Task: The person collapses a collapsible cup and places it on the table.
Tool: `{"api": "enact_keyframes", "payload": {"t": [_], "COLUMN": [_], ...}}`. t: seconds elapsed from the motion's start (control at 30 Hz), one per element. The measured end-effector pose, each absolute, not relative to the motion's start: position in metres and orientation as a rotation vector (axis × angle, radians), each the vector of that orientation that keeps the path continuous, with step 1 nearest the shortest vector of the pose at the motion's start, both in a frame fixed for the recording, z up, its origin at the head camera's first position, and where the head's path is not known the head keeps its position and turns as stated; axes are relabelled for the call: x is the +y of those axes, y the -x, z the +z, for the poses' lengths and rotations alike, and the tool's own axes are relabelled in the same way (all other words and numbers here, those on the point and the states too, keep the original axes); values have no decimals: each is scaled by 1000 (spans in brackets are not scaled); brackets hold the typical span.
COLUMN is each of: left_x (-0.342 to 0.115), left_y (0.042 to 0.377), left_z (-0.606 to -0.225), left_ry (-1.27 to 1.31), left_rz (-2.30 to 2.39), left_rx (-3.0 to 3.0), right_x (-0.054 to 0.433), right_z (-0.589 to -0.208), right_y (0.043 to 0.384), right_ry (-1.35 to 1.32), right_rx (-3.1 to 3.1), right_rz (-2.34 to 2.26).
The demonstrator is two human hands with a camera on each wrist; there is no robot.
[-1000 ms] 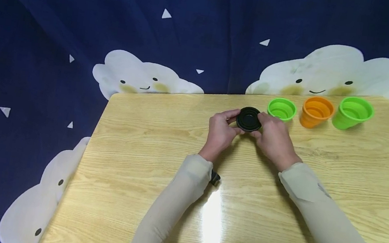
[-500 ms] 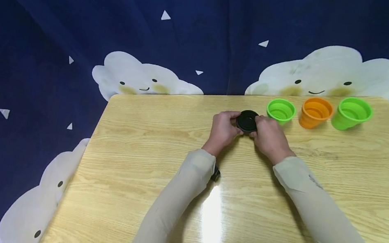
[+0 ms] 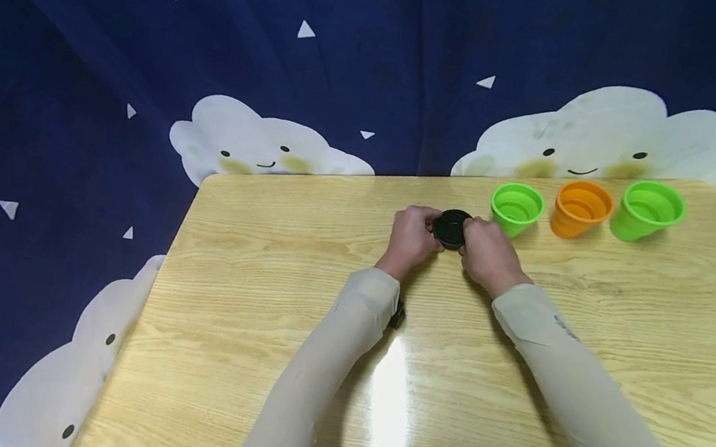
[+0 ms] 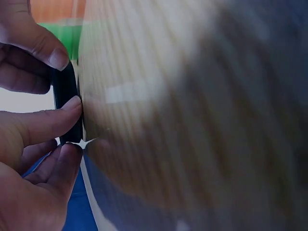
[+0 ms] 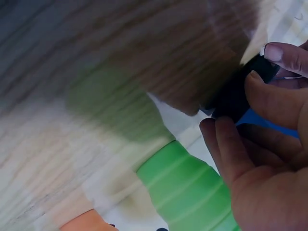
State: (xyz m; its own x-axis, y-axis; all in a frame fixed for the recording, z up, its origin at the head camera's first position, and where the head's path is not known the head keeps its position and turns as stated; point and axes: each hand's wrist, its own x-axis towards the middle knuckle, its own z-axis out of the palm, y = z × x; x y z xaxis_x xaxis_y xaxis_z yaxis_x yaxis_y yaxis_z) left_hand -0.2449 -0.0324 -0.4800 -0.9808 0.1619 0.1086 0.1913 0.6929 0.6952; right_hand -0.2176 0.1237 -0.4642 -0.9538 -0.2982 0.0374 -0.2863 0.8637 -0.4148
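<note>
A round black collapsible cup (image 3: 451, 230), squat and nearly flat, is held between both hands near the table's back edge. My left hand (image 3: 410, 238) grips its left side, thumb at the near side and fingers behind. On the opposite side my right hand (image 3: 490, 251) grips the rim. In the left wrist view the black cup (image 4: 67, 98) appears edge-on, close over the glossy table, with fingers of both hands around it. The right wrist view shows the right thumb (image 5: 269, 98) pressed on the cup's dark side wall (image 5: 236, 98).
Just right of the hands stands a short green ringed cup (image 3: 517, 206). Beyond it are an orange cup (image 3: 580, 209) and a taller green cup (image 3: 644, 210), all upright along the back of the wooden table (image 3: 241, 276). A dark blue cloud-print curtain (image 3: 356, 40) hangs behind.
Both hands have drawn the black cup slightly toward the person. The right hand has shifted left, and less of the cup's inner rings shows. The other cups stay put.
</note>
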Motion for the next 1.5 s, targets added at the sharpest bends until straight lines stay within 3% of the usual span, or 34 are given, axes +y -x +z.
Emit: {"api": "enact_keyframes", "payload": {"t": [0.37,0.7,1.1,1.5], "left_x": [-28,-18,5,30], "left_y": [246,239,229,235], "left_z": [-480,-454,-435,-441], "left_ry": [316,313,348,344], "left_rz": [-1112,-1088,-1377,-1520], "left_rx": [-2897,-3041,-2815,-2708], "right_x": [125,138,169,191], "right_z": [-464,-451,-432,-430], "right_y": [216,193,173,179], "right_ry": [405,513,278,116], "right_rx": [2985,3028,3182,3258], "right_rz": [-653,-784,-1137,-1259]}}
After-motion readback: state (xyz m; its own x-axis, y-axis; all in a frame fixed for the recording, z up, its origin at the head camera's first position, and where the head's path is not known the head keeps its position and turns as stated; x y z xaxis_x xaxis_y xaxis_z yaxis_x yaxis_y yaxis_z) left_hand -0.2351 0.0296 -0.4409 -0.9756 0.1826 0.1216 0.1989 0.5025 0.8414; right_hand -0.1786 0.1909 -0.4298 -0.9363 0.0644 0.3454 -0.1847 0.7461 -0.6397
